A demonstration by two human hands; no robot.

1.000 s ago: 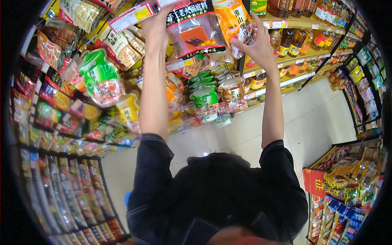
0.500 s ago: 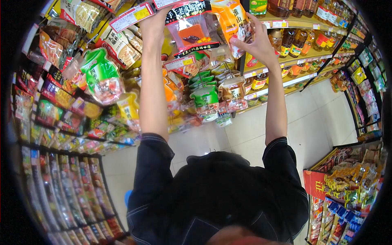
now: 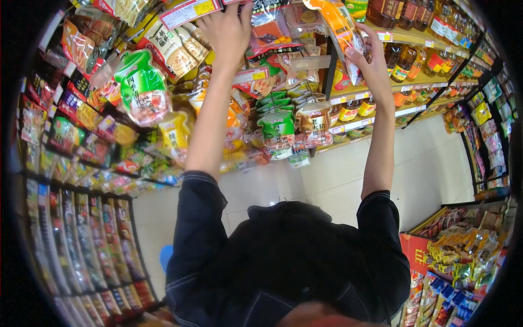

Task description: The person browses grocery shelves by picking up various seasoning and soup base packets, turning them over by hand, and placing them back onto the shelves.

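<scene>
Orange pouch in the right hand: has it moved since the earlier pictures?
Yes, rightward in the picture: the lower end of the orange pouch, held by the right hand, was left of the black shelf upright; now it's right of it.

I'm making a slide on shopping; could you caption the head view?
Right hand holding an orange pouch, left hand beside a red packet, among stocked shelves.
</scene>
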